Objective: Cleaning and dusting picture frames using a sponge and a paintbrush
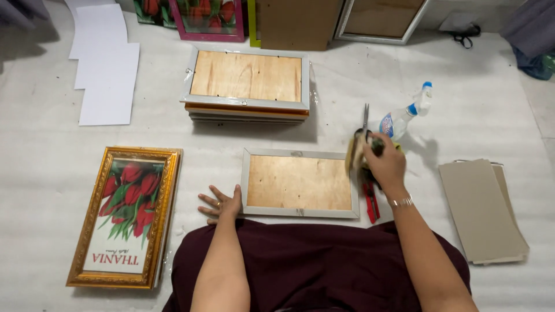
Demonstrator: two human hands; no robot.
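A silver picture frame (299,182) lies face down in front of me, its plywood back up. My left hand (222,204) rests flat on the floor with fingers spread, touching the frame's left edge. My right hand (385,164) hovers by the frame's right edge and grips a folded yellowish cloth (354,153). Beside that hand lie scissors (365,118) with blades pointing away and a red-handled tool (370,199). A spray bottle (404,115) with a blue and white nozzle lies just beyond my right hand.
A stack of face-down frames (248,81) sits further back. A gold frame with a red tulip picture (128,216) lies left. Grey cardboard sheets (483,211) lie right, white sheets (104,63) far left. More frames (381,20) lean at the back, with black scissors (462,37).
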